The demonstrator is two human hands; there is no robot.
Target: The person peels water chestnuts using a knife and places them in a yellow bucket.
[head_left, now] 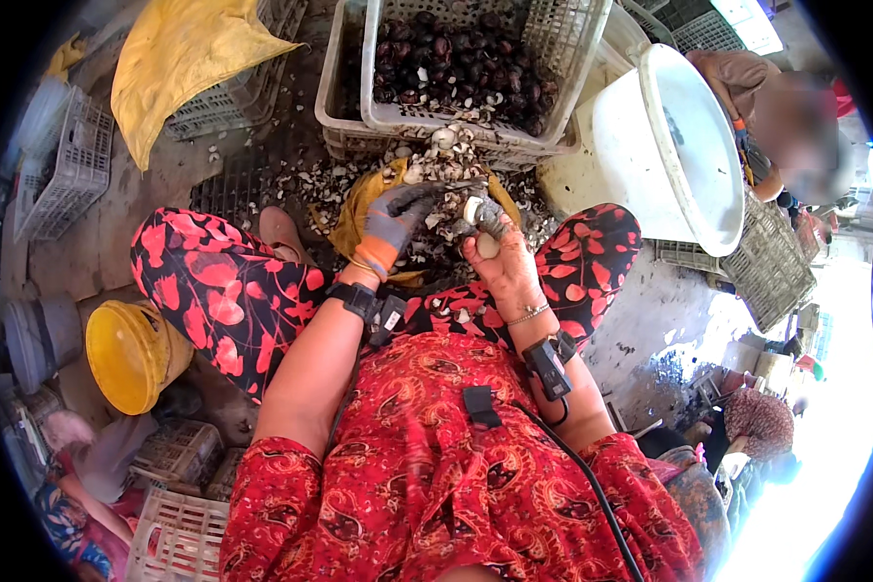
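White tub (630,145), upper right; slatted crate (567,53) of dark round produce (456,63), top centre. Below it, loose pale-and-dark scraps (446,160). Frame centre, from where I stand: gloved left hand (398,221), fingers seemingly closed on a dark thin tool (459,183), probably a blade. Right hand (507,267), fingers curled, clamped on a pale piece (471,210); a pale round piece (488,246) sits lower against the palm. Best: short, light strokes, piece turned by the right fingertips, thumb clear of the edge, lower piece tucked firmly.
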